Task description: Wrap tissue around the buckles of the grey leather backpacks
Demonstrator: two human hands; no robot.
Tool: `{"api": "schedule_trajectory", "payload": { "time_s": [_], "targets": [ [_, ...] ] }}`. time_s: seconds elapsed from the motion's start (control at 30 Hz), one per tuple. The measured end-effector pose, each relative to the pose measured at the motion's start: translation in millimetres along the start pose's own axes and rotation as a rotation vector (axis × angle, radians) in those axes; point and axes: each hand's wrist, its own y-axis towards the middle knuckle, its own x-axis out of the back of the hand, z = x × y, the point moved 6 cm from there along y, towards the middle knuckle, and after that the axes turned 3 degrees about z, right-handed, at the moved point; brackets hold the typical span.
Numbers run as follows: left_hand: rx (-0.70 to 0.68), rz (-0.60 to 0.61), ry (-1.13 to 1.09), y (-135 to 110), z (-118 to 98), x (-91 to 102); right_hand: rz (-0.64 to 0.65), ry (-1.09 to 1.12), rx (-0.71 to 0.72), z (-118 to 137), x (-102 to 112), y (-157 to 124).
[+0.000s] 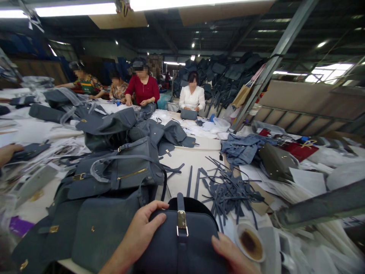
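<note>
A dark blue-grey handbag point(196, 238) sits upright right in front of me, its flap facing up. A strap with a gold buckle point(181, 224) runs down the middle of the flap. My left hand point(142, 228) grips the upper left edge of the bag, thumb and forefinger at its top rim. Low on the right side, my right hand point(232, 253) holds the bag's edge, with its fingers partly hidden behind it. Just beyond lies a tangled pile of thin straps point(232, 188). A heap of similar bags point(114, 171) lies to the left.
A cup with brown residue point(250, 242) stands close to my right hand. Denim cloth point(242, 146) and an olive bag point(275, 161) lie farther right. Several people work across the table, one in a red top point(144, 89). Another person's hand point(10, 152) shows at far left.
</note>
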Motion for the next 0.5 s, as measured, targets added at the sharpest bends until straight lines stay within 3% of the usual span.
{"api": "schedule_trajectory", "payload": {
  "time_s": [0.13, 0.33, 0.5],
  "targets": [
    [-0.036, -0.010, 0.170, 2, -5, -0.8, 0.098, 0.119, 0.012, 24, -15, 15],
    [-0.287, -0.166, 0.596, -13, -39, -2.9, -0.073, 0.242, -0.056, 16, -24, 26],
    [-0.166, -0.173, 0.672, -11, -46, -23.9, -0.110, 0.184, -0.013, 15, -25, 12]
  ]
}}
